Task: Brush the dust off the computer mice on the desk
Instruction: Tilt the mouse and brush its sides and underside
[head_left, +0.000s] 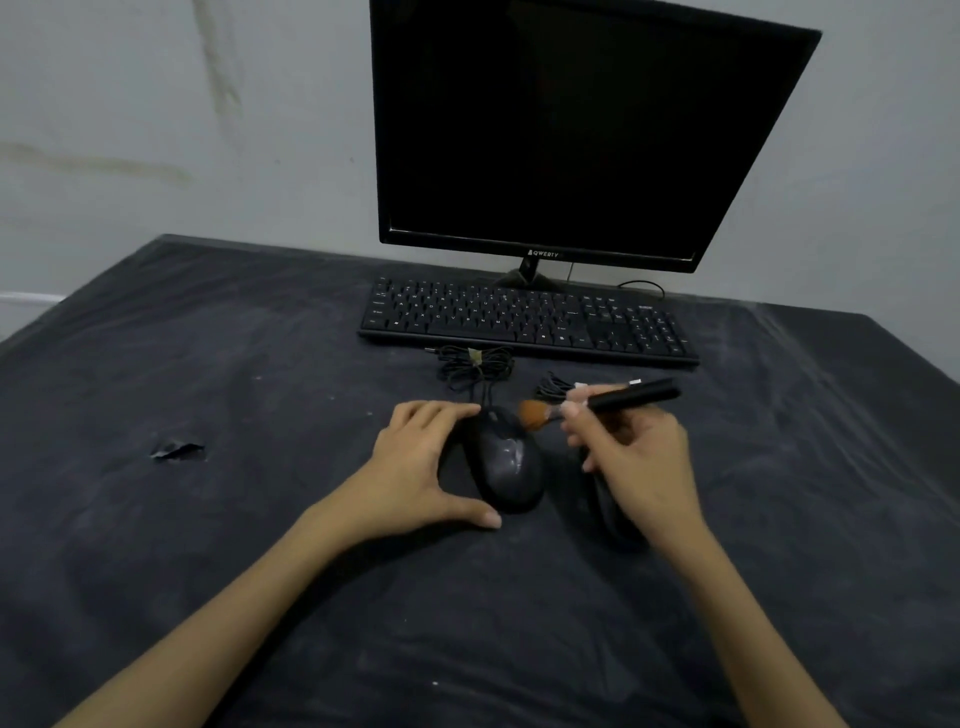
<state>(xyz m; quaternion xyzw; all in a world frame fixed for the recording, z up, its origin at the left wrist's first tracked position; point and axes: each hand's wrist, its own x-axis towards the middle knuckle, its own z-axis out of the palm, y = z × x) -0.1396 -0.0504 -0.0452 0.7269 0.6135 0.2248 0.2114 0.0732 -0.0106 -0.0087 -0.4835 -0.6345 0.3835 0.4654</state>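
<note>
Now your left hand (415, 467) braces the near mouse (506, 460), thumb and fingers curled round its left side, long axis running six to twelve. Your right hand (631, 457) pinches the brush (597, 402), bristles at the mouse's one o'clock; a second mouse (605, 506) lies beneath that hand.

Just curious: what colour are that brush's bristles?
Orange-brown bristles on a black-handled brush, seen in the head view.
</note>
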